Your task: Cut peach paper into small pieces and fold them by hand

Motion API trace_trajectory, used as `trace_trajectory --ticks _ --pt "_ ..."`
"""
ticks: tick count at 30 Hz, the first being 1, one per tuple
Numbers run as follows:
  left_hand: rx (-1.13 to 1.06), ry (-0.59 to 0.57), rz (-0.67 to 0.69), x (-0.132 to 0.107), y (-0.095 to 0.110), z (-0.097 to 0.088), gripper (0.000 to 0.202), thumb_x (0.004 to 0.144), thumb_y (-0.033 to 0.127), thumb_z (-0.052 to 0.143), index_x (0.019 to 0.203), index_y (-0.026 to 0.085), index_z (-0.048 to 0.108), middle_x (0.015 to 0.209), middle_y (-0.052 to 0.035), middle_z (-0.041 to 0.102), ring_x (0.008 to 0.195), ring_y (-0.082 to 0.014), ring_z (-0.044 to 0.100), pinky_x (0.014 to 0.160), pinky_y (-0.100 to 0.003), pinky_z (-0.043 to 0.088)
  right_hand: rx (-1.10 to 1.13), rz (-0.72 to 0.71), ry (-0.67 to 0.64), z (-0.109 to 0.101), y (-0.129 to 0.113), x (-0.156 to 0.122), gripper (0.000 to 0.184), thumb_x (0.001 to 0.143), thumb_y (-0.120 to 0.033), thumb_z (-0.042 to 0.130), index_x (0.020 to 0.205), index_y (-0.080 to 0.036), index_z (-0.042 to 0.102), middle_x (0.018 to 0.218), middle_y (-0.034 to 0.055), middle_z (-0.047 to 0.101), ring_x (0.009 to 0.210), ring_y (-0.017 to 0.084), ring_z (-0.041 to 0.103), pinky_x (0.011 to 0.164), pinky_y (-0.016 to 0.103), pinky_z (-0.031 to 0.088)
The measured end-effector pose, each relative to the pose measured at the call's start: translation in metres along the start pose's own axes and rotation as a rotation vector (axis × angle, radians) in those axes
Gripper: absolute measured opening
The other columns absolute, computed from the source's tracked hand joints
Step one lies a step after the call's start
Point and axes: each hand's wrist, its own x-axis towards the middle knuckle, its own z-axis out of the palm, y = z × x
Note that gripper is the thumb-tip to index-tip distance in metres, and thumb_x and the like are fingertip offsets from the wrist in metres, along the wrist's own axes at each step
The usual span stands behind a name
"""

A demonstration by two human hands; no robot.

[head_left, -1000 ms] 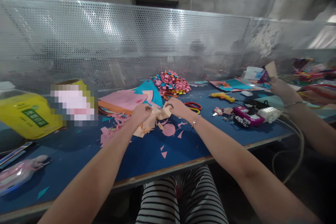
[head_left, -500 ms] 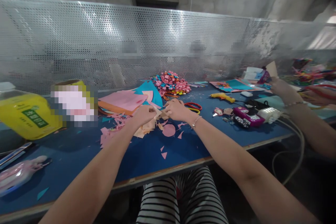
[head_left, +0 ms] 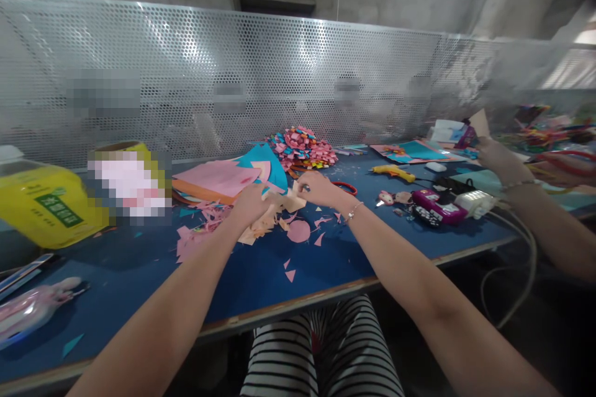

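My right hand [head_left: 321, 191] is closed, with its thumb and fingertips pinching a beige paper piece [head_left: 295, 200]. Close by on the left, my left hand [head_left: 254, 203] has its fingers drawn together over the beige scraps [head_left: 255, 231]; its fingertips are too blurred to show what is in them. A pink paper circle [head_left: 298, 231] lies flat below the hands. Pink scraps [head_left: 205, 229] are heaped beside my left wrist. Behind my right hand shows the red handle of scissors [head_left: 345, 187], partly covered by the hand.
Stacked pink sheets [head_left: 214, 177] and a blue sheet [head_left: 267, 161] lie behind my left hand. Beyond stands a pile of colourful folded pieces [head_left: 302, 147]. To the right are a yellow glue gun [head_left: 393, 172], a purple object [head_left: 435, 206], cables and another person's hand [head_left: 500, 158].
My right hand has shifted slightly and turned, its fingers now gathered on a beige paper piece that shows more. The scissors' yellow handle is now covered. My left hand has moved slightly.
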Motion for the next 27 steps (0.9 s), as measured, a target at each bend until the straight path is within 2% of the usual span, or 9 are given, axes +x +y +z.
trace_trajectory --ticks 4,7,12,16,19,22,24,27 --pt "-0.094 -0.06 -0.126 0.002 -0.008 0.006 0.031 0.075 0.027 0.043 0.1 0.016 0.057 0.103 -0.0105 0.064 0.094 -0.0227 0.058 0.077 -0.029 0.043 0.12 0.126 0.142 -0.008 0.002 0.001 0.01 0.073 -0.021 0.05 0.074 -0.014 0.058 0.078 0.0055 0.061 0.072 0.014 0.053 0.066 0.024 0.037" --pt "-0.223 -0.052 -0.169 0.001 -0.012 0.008 0.029 0.073 0.031 0.048 0.098 0.019 0.057 0.092 -0.0057 0.066 0.085 -0.0202 0.061 0.072 -0.028 0.044 0.224 0.103 0.179 -0.009 0.001 0.0 0.008 0.073 -0.021 0.05 0.075 -0.015 0.054 0.074 0.0036 0.059 0.068 0.012 0.052 0.063 0.023 0.037" --pt "-0.297 -0.022 -0.14 0.003 -0.019 0.011 0.028 0.07 0.03 0.052 0.093 0.017 0.06 0.093 -0.0066 0.066 0.088 -0.0201 0.06 0.076 -0.028 0.044 0.336 0.017 0.131 -0.01 -0.005 -0.001 0.01 0.068 -0.02 0.053 0.077 -0.014 0.053 0.071 0.001 0.055 0.064 0.01 0.048 0.059 0.022 0.036" --pt "-0.219 -0.056 -0.094 0.005 -0.018 0.013 0.025 0.072 0.028 0.05 0.091 0.018 0.063 0.099 -0.0071 0.066 0.095 -0.0218 0.059 0.082 -0.03 0.043 0.337 -0.04 0.019 -0.013 -0.01 -0.003 0.011 0.067 -0.014 0.052 0.077 -0.014 0.057 0.071 0.0001 0.055 0.064 0.009 0.047 0.059 0.02 0.034" --pt "-0.152 -0.101 -0.071 0.004 -0.014 0.011 0.027 0.072 0.02 0.046 0.092 0.017 0.064 0.099 -0.0079 0.066 0.095 -0.0218 0.059 0.082 -0.031 0.043 0.335 -0.04 -0.043 -0.015 -0.013 -0.005 0.013 0.07 -0.013 0.05 0.077 -0.013 0.061 0.071 0.0007 0.057 0.064 0.008 0.048 0.059 0.02 0.034" --pt "-0.164 -0.094 -0.072 0.002 -0.011 0.008 0.032 0.07 0.016 0.046 0.097 0.018 0.063 0.098 -0.0065 0.067 0.093 -0.0211 0.059 0.081 -0.031 0.044 0.287 -0.039 -0.097 -0.017 -0.015 -0.006 0.017 0.073 -0.012 0.046 0.075 -0.013 0.063 0.069 0.0013 0.059 0.061 0.008 0.049 0.058 0.02 0.033" --pt "-0.204 -0.067 -0.089 0.001 -0.011 0.006 0.031 0.068 0.014 0.047 0.094 0.019 0.064 0.096 -0.0051 0.067 0.09 -0.0198 0.06 0.08 -0.03 0.045 0.217 -0.075 -0.1 -0.016 -0.015 -0.006 0.019 0.073 -0.011 0.045 0.072 -0.012 0.064 0.069 0.002 0.06 0.062 0.009 0.05 0.059 0.021 0.033" --pt "-0.307 0.023 -0.109 0.003 -0.011 0.001 0.027 0.068 0.014 0.048 0.089 0.017 0.064 0.092 -0.0058 0.068 0.087 -0.0188 0.061 0.08 -0.03 0.045 0.123 -0.141 -0.019 -0.013 -0.016 -0.004 0.019 0.073 -0.01 0.047 0.075 -0.012 0.066 0.077 0.0049 0.062 0.072 0.012 0.053 0.067 0.023 0.035"
